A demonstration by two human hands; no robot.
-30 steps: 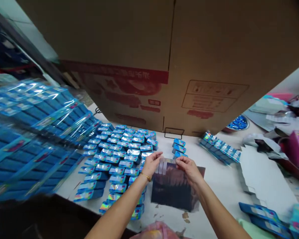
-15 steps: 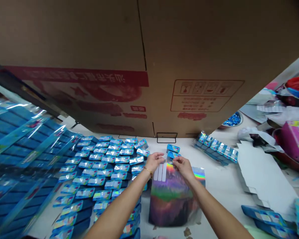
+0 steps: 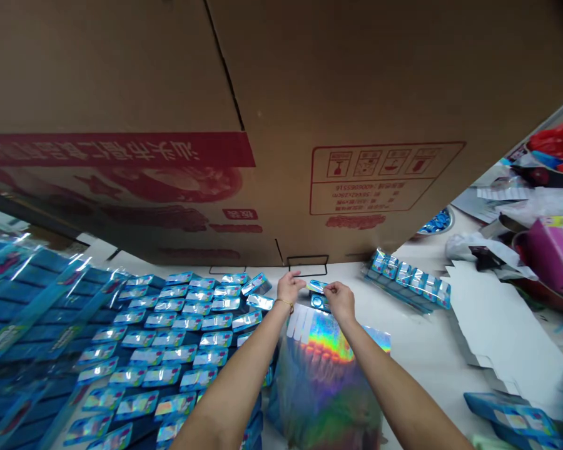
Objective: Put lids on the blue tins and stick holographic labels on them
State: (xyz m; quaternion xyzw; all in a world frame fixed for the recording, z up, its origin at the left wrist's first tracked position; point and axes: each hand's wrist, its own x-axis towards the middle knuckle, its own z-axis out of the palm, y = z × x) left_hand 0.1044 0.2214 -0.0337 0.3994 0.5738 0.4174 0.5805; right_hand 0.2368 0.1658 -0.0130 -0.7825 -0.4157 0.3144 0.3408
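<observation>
My left hand (image 3: 289, 289), with a bracelet at its wrist, has its fingers apart beside two small blue boxes. My right hand (image 3: 341, 301) is closed in a pinch at the right end of the farther blue box (image 3: 318, 286); whatever lies between its fingertips is too small to make out. The nearer blue box (image 3: 319, 303) has a round mark on its top and sits just in front. Under my forearms lies a shiny rainbow-coloured sheet (image 3: 328, 387), with pale label strips (image 3: 299, 323) at its upper left corner.
Rows of blue boxes (image 3: 162, 356) stand left, beside clear-wrapped stacks (image 3: 23, 312). A big cardboard carton (image 3: 281, 125) rises behind. To the right are a wrapped row of boxes (image 3: 406, 278), white card (image 3: 497, 325), a bowl of blue pieces (image 3: 436, 223) and a pink box (image 3: 551, 259).
Both hands have moved forward from the sheet's top edge to the two boxes. My left fingers have spread. The view has shifted slightly, and the label strips show bright rainbow glare beside them.
</observation>
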